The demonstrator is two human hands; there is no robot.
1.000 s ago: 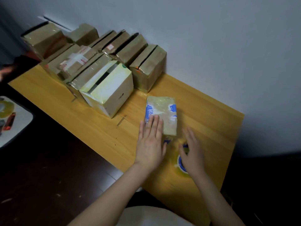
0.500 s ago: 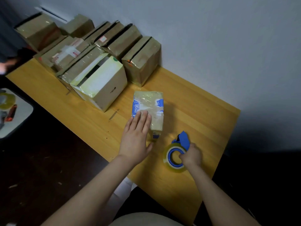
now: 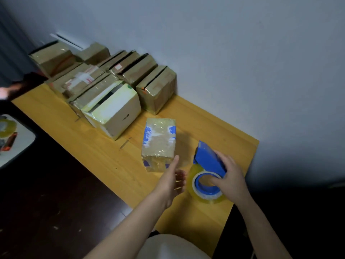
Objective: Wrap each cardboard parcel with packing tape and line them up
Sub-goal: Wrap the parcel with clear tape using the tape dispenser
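A small tape-wrapped parcel with blue print point(image 3: 159, 142) lies flat near the middle of the yellow wooden table point(image 3: 119, 165). My left hand point(image 3: 172, 181) hovers just in front of the parcel's near end, fingers straight, holding nothing. To its right my right hand point(image 3: 230, 179) grips a blue tape dispenser point(image 3: 207, 161) with a roll of clear tape point(image 3: 206, 187), lifted slightly and tilted. Several wrapped brown parcels point(image 3: 156, 90) and a white box point(image 3: 113, 113) stand in rows at the back left against the wall.
The table's right edge point(image 3: 242, 184) and near edge drop to a dark floor. At the far left a white tray point(image 3: 11, 139) holds another tape roll and small items. Bare tabletop lies between the rows and the small parcel.
My left hand has come off the top of the small parcel and drawn back toward me. My right hand has picked the tape dispenser up and tilted it.
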